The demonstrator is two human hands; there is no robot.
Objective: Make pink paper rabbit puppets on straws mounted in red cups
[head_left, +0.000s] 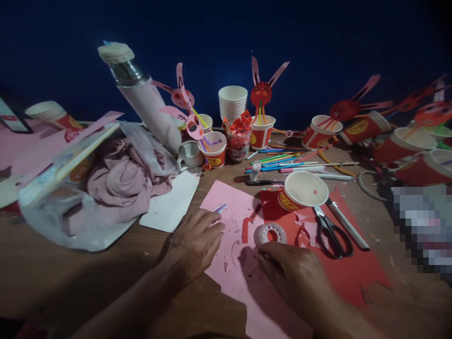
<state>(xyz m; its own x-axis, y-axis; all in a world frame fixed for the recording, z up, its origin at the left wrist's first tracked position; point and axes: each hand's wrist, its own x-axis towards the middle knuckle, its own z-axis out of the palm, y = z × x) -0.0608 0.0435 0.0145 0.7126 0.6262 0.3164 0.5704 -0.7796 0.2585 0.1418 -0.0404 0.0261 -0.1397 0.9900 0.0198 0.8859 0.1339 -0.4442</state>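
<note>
On table [197,301] | pink paper [231,266]: likely light, creasable; hold edges | left hand [196,235] atop, right hand [294,266] by tape [262,234]; can't tell grips

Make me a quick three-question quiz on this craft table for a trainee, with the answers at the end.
1. Which is nearer the white ring: the left hand or the right hand?
2. True or false: the scissors lie over the red paper.
3. What colour is the sheet between the two hands? A) green B) pink C) blue

Key: 1. The right hand. 2. True. 3. B.
</note>
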